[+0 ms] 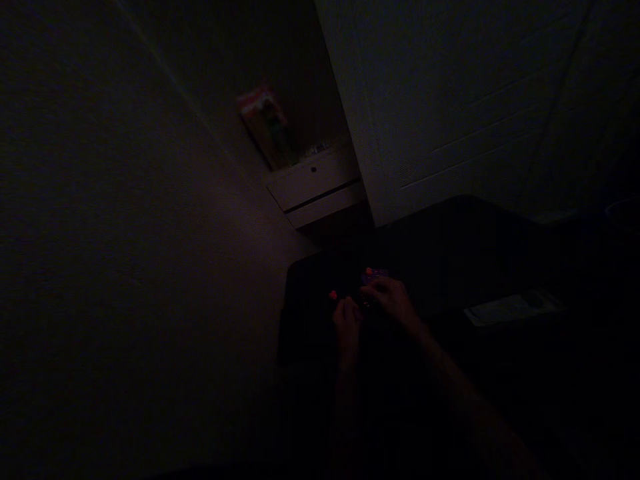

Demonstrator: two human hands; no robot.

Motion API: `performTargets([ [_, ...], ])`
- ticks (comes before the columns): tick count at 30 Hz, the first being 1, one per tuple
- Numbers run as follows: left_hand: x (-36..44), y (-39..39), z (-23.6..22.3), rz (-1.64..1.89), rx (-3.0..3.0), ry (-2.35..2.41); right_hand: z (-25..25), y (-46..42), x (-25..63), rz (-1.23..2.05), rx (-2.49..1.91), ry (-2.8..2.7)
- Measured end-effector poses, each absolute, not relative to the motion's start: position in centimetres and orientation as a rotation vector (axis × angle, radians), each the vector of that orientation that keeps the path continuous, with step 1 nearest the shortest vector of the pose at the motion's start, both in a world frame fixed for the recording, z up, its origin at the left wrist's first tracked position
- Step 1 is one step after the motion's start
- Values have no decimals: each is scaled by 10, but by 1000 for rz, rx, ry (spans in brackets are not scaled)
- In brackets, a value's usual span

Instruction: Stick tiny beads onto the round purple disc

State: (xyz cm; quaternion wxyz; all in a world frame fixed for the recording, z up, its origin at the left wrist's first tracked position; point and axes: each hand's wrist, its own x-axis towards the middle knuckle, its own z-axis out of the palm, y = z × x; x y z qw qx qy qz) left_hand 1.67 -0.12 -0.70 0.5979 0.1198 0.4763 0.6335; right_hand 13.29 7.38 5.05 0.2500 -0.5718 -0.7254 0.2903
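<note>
The left hand [347, 320] and right hand [394, 297] lean close together over a dark tabletop [450, 253], fingers bunched narrow, a posture suited to tiny parts; whether either grips anything, I cannot tell. A small pinkish-red piece [333, 295] lies just beyond the left fingertips, a purplish object [382, 273] just past the right ones, and reddish specks [367, 305] show between, probably all kept near for easy reach.

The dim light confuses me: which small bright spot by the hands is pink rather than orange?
The pink spot just beyond the left hand; the orange spot is near the right hand.
</note>
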Motion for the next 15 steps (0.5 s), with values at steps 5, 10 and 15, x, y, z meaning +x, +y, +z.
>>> performTargets([
  [5, 14, -1, 1, 1480, 226, 1084, 58, 72, 130, 720, -1544, -2068],
  [10, 15, -2, -6, 1470, 281, 1119, 56, 73, 129, 752, -1539, -2030],
  [15, 16, -1, -10, 1476, 290, 1119, 52, 76, 131, 815, -1390, -2079],
])
